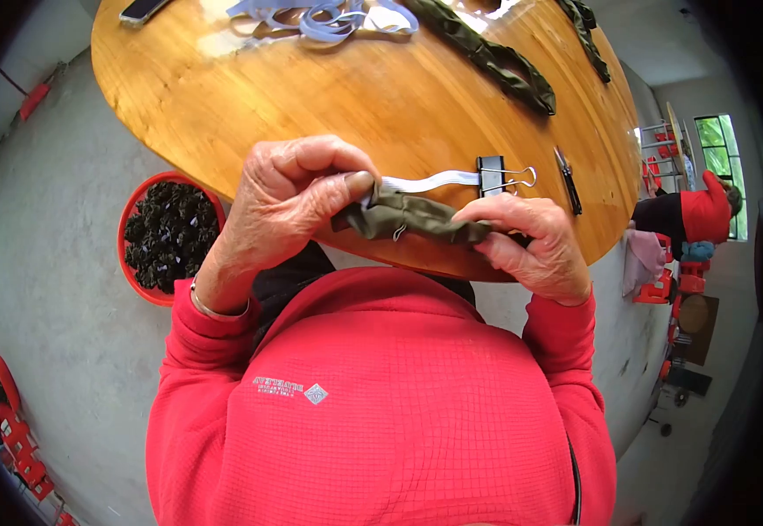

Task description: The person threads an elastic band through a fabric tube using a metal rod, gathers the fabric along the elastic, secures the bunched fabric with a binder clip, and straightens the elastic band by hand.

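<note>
From my head view, the left hand [303, 188] is closed in a pinch on a green cloth [417, 217], thumb against fingers, and the right hand [531, 241] grips the cloth's other end. The cloth is bunched between them at the near edge of the table [285, 101]. White elastic [430, 182] runs from the left fingertips to a black clip [491, 177]; I can't quite make out how it enters the cloth. Right of the clip I see a dark tool [567, 180], and beyond it green strips [522, 79] on the tabletop.
</note>
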{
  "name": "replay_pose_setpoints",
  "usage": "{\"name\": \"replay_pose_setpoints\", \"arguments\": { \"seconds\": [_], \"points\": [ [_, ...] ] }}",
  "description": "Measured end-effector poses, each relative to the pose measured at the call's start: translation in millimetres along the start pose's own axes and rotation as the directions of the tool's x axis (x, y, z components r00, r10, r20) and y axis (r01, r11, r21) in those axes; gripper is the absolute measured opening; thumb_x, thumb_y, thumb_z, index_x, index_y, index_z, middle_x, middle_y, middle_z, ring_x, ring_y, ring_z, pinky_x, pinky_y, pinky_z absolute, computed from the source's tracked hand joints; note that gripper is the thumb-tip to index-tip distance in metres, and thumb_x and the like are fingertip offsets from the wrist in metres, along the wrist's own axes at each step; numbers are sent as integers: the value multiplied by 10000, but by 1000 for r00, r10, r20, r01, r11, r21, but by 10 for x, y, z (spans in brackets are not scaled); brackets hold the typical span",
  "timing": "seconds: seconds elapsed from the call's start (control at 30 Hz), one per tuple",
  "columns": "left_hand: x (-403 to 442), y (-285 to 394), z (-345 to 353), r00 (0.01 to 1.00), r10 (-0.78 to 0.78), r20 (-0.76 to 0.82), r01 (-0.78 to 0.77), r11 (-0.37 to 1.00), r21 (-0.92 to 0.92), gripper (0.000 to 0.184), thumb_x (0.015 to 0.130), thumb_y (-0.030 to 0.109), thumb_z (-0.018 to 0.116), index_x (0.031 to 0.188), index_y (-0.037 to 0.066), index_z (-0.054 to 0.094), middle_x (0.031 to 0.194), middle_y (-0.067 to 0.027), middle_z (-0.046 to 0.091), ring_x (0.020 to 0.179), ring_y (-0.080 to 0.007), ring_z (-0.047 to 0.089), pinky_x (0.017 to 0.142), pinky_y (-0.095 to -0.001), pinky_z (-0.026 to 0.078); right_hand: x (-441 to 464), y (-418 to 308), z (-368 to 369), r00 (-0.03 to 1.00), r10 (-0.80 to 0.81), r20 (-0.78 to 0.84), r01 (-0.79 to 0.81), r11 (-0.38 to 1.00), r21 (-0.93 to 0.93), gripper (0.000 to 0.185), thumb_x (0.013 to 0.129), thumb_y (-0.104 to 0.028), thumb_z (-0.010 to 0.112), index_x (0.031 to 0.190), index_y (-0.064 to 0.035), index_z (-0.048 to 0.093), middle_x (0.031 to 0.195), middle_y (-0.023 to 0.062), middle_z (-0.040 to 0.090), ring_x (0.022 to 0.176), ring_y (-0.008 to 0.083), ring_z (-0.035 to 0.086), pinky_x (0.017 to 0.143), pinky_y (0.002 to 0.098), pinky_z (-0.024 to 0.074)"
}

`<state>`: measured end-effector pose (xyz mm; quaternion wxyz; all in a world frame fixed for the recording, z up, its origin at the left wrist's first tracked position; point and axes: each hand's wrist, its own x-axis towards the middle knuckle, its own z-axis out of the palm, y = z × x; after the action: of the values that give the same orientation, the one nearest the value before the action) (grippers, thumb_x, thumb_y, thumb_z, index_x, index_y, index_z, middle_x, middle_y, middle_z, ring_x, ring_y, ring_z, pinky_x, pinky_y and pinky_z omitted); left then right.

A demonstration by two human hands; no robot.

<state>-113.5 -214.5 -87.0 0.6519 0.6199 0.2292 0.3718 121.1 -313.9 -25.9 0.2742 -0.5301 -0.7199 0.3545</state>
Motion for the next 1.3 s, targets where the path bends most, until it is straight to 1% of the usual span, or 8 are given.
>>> {"name": "replay_pose_setpoints", "arguments": {
  "seconds": [0.13,0.43,0.53,0.6,0.67,0.9,1.1,1.3],
  "points": [
    [-7,28,-56,999,40,-27,-35,984,173,83,804,33,576,786,-23,635,685,-27,594,619,-72,528,556,-204,416,57,20,53,996,-93,9,93,995,32,251,753,66,549,986,-13,604,851,105,627,732,223,621,675,305,482],
    [95,167,148,1000,-20,11,20,998,64,107,838,53,568,824,-27,637,751,-41,620,688,-86,557,638,-209,435,-79,-8,-62,979,-192,-64,197,978,70,178,771,26,562,944,-16,574,876,116,594,778,277,601,698,305,476],
    [84,144,233,983,-14,-185,15,1000,1,141,846,15,567,970,-28,618,899,-76,641,850,-123,585,775,-257,459,-94,116,8,960,-203,-191,219,974,63,204,770,35,592,967,-10,618,839,80,628,688,141,577,618,260,452],
    [82,-15,170,860,461,-219,-335,834,438,195,835,-2,583,1028,-15,608,1012,-114,621,1002,-182,567,877,-303,433,-116,5,-22,988,-26,-152,38,996,81,215,769,59,583,970,-6,622,822,51,618,672,85,550,598,227,438],
    [24,118,141,775,628,-71,-460,638,618,228,783,11,639,1008,-10,611,1037,-148,588,1023,-276,550,874,-344,420,-123,-22,-36,991,-8,-133,17,998,68,210,784,36,581,990,-2,594,853,81,626,741,138,593,665,249,464],
    [-80,27,182,672,730,124,-531,359,767,377,604,-7,702,969,49,628,1043,-144,583,1021,-348,538,826,-413,418,-124,-40,50,991,17,-132,-4,995,98,233,790,77,569,1003,-11,599,813,38,621,717,65,556,656,207,446],
    [5,-43,151,693,717,76,-577,489,654,328,604,-36,685,916,58,645,994,-119,608,1011,-334,552,814,-408,416,-119,-85,26,990,99,-98,-85,988,130,237,785,84,562,999,-9,597,833,39,617,712,64,542,664,206,445],
    [77,-58,179,610,772,181,-612,314,726,325,627,-31,691,931,79,655,1008,-113,627,1043,-327,554,835,-403,409,-48,-56,133,989,34,-146,-9,985,172,239,784,81,560,1003,-8,594,831,34,611,724,63,530,683,200,433]
  ]
}}
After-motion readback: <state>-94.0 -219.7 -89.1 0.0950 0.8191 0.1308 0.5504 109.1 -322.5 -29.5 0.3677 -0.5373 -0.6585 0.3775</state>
